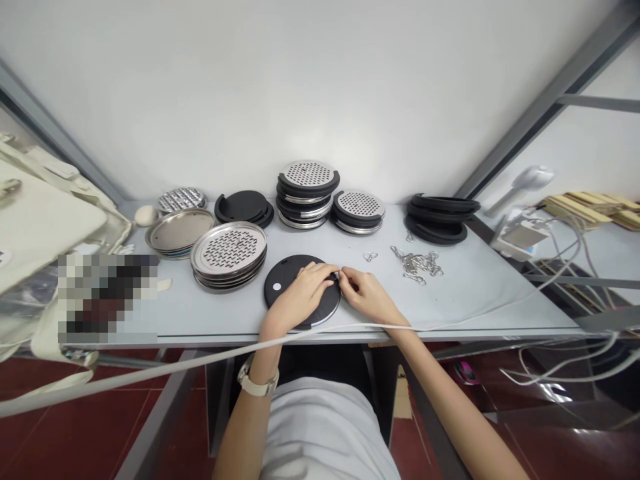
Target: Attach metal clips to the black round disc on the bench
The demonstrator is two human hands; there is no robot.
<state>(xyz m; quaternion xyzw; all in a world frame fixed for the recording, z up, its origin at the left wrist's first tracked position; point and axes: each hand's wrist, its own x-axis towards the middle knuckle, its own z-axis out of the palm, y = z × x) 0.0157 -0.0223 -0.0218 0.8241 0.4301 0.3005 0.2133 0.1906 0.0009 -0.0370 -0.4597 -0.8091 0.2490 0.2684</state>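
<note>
One black disc (323,308) lies at the bench's (450,293) front edge. Left hand (305,290) lies loosely spread across it; right hand's (367,293) hold is unclear.

Left hand (307,290) palm down; right hand (369,295) fingers (352,274) bent; forearms (249,427) converging.

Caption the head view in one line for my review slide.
Left hand on a black disc, right hand at its edge, loose metal clips lying to the right.

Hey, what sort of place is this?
Probably a small assembly workstation: a black disc being handled, stacked perforated discs, and a pile of metal clips on a grey table.
</note>
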